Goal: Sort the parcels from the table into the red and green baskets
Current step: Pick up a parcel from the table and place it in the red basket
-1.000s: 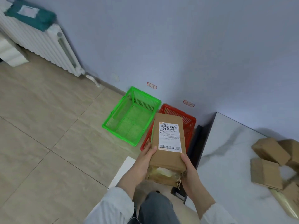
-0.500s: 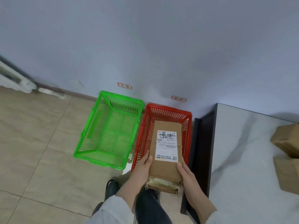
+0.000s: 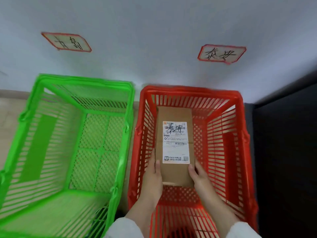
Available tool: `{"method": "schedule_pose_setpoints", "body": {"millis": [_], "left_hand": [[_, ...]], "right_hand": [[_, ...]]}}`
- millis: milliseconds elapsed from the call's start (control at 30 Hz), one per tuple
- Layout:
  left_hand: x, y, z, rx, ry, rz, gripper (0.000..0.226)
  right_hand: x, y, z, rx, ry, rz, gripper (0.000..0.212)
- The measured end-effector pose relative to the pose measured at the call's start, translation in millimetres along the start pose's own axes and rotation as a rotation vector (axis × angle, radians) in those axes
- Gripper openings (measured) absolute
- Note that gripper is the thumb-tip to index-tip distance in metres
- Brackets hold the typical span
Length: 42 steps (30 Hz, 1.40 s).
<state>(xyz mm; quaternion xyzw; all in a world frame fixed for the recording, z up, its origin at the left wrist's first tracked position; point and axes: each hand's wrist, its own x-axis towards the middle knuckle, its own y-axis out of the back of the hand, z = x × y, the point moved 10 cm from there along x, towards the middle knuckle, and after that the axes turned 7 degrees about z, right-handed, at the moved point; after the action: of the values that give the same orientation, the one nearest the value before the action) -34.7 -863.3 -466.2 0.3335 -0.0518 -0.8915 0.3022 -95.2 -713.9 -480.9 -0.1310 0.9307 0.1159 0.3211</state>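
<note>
A long brown cardboard parcel (image 3: 175, 115) with a white shipping label lies low inside the red basket (image 3: 228, 134). My left hand (image 3: 152, 179) grips its near left side, thumb on top. My right hand (image 3: 200, 177) grips the near right side. Both forearms reach down over the basket's near rim. The green basket (image 3: 42, 134) stands to the left, touching the red one, with nothing in it.
Both baskets sit on a tiled floor against a pale wall. A red-edged label (image 3: 66, 42) hangs above the green basket, another label (image 3: 221, 54) above the red one. A dark table side (image 3: 283, 152) rises at the right.
I have leaned in close over the baskets. Both hands have lowered the parcel from above the red basket's rim down inside it. The tabletop and its parcels have left the view.
</note>
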Motion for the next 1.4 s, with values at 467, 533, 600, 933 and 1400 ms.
{"method": "schedule_pose_setpoints", "body": {"millis": [467, 533, 600, 933, 1400], "left_hand": [[63, -12, -45, 0.359, -0.041, 0.192, 0.061], [62, -14, -42, 0.445, -0.089, 0.184, 0.063], [55, -18, -34, 0.504, -0.199, 0.184, 0.06], [72, -52, -30, 0.803, -0.437, 0.355, 0.057], [73, -57, -35, 0.917, -0.465, 0.406, 0.06]], "right_hand": [[59, -39, 55, -0.183, 0.192, 0.058, 0.053], [59, -39, 54, -0.227, 0.19, 0.054, 0.055], [59, -37, 46, -0.243, 0.177, 0.031, 0.056], [123, -98, -52, -1.256, 0.866, -0.062, 0.052], [131, -98, -43, -1.239, 1.0, 0.049, 0.052]]}}
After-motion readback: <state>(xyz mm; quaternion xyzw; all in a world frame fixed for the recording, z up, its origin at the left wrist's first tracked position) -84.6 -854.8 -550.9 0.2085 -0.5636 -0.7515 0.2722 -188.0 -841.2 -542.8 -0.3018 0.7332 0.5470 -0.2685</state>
